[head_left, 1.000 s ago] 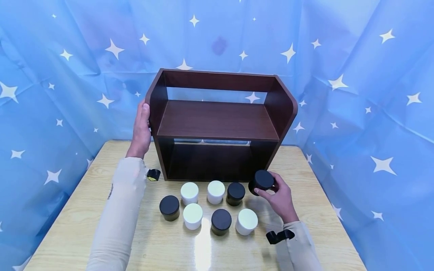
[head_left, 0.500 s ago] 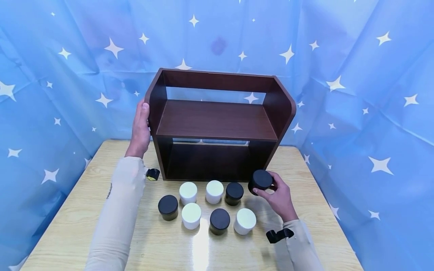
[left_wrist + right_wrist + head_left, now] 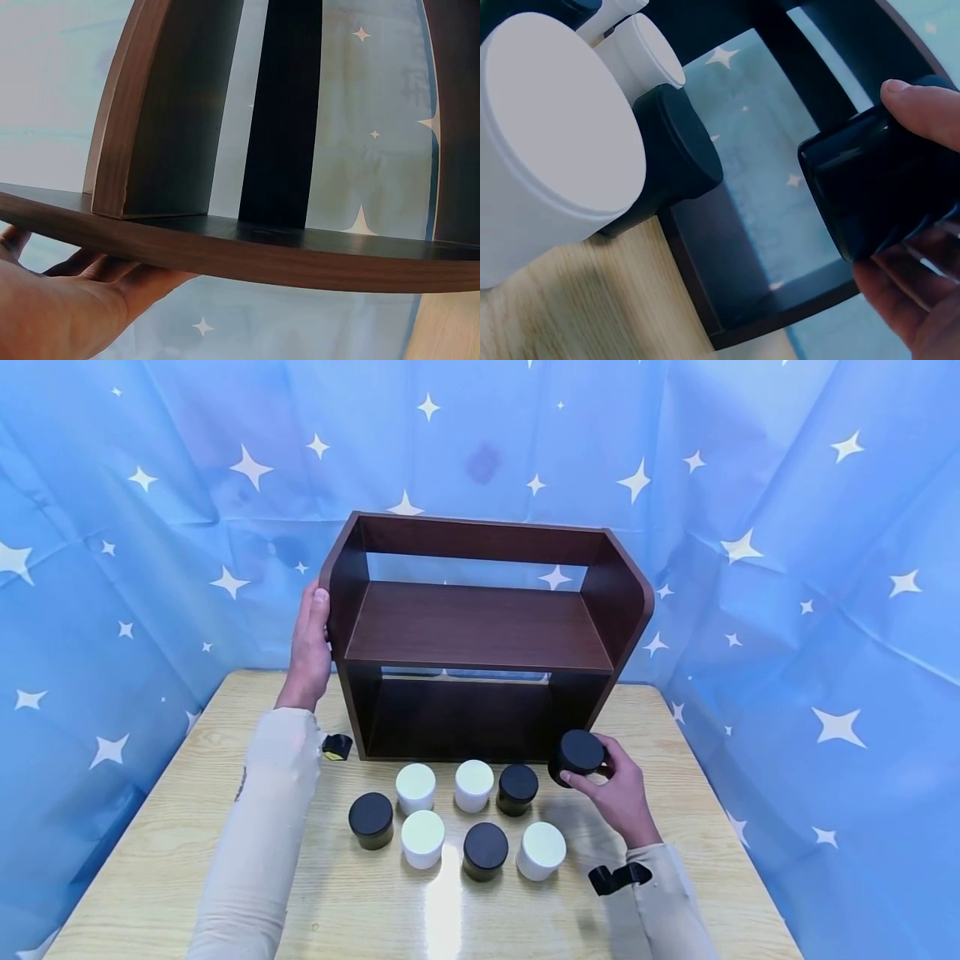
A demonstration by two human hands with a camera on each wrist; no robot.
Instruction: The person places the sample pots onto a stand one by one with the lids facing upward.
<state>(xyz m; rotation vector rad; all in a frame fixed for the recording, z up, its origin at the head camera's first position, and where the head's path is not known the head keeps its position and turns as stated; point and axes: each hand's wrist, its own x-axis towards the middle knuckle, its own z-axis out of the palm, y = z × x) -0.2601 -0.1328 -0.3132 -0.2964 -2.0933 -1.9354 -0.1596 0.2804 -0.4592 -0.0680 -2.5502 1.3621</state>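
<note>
A dark brown two-tier shelf (image 3: 480,625) stands at the back of the table. My left hand (image 3: 309,647) lies along the outside of its left side panel, fingers extended upward. In the left wrist view the fingers (image 3: 154,283) touch that panel's outer face. My right hand (image 3: 618,789) grips a black lidded jar (image 3: 581,752) by its sides, thumb opposite the fingers, near the shelf's lower right front corner. The right wrist view has this black jar (image 3: 877,180) between thumb and fingers; its far side is hidden by the hand.
In front of the shelf, white jars (image 3: 423,839) and black jars (image 3: 485,852) stand in two loose rows on the wooden table (image 3: 360,910). One black jar (image 3: 517,789) is just left of the held one. A blue star-patterned curtain (image 3: 480,435) surrounds the table.
My right hand has raised the black jar very slightly. The left hand stays against the shelf, and the standing jars have not moved; the head view has shifted a little.
</note>
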